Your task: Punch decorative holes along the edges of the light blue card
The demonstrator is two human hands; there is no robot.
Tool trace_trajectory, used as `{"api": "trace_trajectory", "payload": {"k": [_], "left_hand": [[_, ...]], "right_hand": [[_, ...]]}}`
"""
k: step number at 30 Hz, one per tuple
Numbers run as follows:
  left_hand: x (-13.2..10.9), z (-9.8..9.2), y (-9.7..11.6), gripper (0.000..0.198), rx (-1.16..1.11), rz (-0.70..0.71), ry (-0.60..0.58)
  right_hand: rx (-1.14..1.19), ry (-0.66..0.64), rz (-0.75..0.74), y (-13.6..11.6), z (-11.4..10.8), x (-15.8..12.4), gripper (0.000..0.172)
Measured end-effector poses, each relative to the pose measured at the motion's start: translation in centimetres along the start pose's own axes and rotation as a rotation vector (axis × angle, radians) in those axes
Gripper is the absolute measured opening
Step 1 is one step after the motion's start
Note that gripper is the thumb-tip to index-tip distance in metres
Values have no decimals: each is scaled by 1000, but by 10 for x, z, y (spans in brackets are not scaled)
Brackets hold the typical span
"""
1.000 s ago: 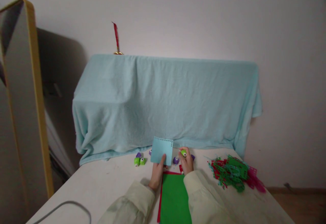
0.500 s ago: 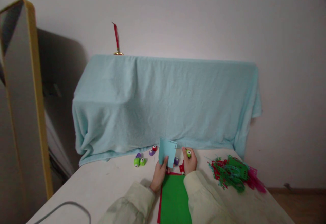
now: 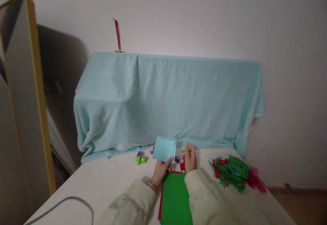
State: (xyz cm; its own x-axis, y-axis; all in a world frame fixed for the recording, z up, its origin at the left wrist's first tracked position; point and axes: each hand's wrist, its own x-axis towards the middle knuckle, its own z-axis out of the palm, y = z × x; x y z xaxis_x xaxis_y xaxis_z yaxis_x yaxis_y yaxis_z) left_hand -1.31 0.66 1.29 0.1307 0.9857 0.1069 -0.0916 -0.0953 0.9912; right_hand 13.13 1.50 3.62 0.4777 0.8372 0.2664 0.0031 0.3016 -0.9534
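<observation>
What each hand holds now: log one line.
left hand: blue card, holes along top edge | right hand: small green item, partly hidden | table: green sheet

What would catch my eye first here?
Probably the large pale blue cloth hanging at the back of the white table. Next, the light blue paper sheet with a row of holes, held in the left hand, and the flat bright green sheet nearer the viewer. A tangled heap of green, red and pink scraps lies at the table's right.
</observation>
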Motion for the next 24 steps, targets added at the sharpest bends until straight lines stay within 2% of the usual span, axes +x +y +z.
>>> {"api": "trace_trajectory", "payload": {"k": [3,7,9,14,17,24], "left_hand": [[-1,1,0,44,33,-9,78],[-3,0,-1,45,138,30,187],[-4,-2,-1,45,153,40,207],[-6,-3,-2,47,84,28,194],[-6,-1,-3,43,15,32,183],[-10,3,-1,44,-33,22,86]], "right_hand": [[39,-23,-21,4,0,2,55],[61,-72,-6,7,2,5,38],[89,-136,37,6,3,5,36],[164,-286,212,4,4,2,48],[175,-359,236,2,3,0,50],[116,-345,226,-15,1,-4,49]]}}
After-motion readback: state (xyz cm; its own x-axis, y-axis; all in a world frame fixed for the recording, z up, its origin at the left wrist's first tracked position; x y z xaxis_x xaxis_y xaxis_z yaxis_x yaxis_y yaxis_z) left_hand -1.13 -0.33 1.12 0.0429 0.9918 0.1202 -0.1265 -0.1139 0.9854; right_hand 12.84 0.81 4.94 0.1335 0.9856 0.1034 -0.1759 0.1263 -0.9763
